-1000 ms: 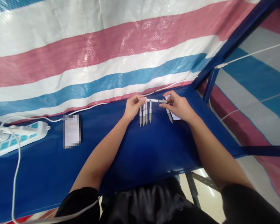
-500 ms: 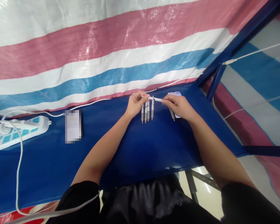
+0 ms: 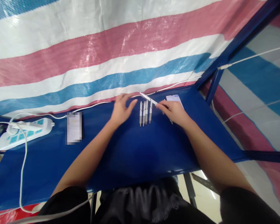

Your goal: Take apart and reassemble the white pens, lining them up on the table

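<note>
Several white-and-grey pens (image 3: 144,114) lie side by side on the blue table (image 3: 140,149), their tips toward me. My right hand (image 3: 174,112) pinches one end of a white pen (image 3: 149,99), which slants up and left over the back of the row. To the left of the row, my left hand (image 3: 123,109) has its fingers apart and holds nothing. Beside and partly under my right hand lies a phone (image 3: 176,99) with a lit screen. A pen tip shows just below that hand; the rest of that pen is hidden.
A white power strip (image 3: 25,133) with cables lies at the far left. A pixelated rectangular object (image 3: 74,128) sits left of my left hand. Behind the table hangs a striped sheet (image 3: 95,65); a blue metal frame (image 3: 214,84) stands at the right.
My left hand has let go of the white pen and moved left, its fingers spreading. The pen, still in my right hand, now tilts more steeply. The view has shifted slightly.
</note>
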Available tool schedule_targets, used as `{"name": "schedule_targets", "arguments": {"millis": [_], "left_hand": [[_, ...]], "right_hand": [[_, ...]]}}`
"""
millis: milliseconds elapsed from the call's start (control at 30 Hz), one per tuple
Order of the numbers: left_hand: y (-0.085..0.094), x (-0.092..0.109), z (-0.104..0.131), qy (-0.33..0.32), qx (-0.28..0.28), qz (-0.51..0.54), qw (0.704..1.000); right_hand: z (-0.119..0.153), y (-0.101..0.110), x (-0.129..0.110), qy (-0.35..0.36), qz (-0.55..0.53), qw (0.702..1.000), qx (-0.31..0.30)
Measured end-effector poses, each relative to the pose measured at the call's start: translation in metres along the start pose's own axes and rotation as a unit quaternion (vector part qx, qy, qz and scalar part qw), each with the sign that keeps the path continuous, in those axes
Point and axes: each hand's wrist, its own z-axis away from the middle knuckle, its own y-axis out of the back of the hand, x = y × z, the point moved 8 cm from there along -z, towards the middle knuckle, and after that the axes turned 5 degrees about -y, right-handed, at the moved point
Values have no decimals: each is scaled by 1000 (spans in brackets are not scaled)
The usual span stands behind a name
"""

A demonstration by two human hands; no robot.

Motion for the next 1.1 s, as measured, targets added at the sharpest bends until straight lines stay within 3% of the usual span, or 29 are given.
{"name": "schedule_targets", "arguments": {"millis": [67,133,200,267,333,433,600,833,1000,1100], "left_hand": [[60,-7,17,16,19,-154,988],[123,-21,42,71,35,-277,958],[175,-34,71,125,41,-369,920],[208,-42,98,155,44,-419,893],[224,-47,117,169,59,-440,880],[226,-54,127,185,56,-441,876],[211,-65,121,206,31,-407,890],[206,-63,121,208,50,-402,890],[206,-35,114,151,101,-401,898],[173,-10,108,121,70,-351,926]], "right_hand": [[2,-1,-3,7,-2,1000,11],[4,-3,-6,17,-5,1000,13],[5,-6,-8,21,-5,1000,4],[5,-10,-9,19,-5,1000,-6],[5,-15,-9,20,-4,1000,-12],[4,-21,-9,30,1,999,-19],[4,-22,-7,25,9,999,-24],[5,-25,-8,25,23,998,-44],[6,-23,-9,22,6,999,-29],[9,-24,-14,17,-55,998,-31]]}}
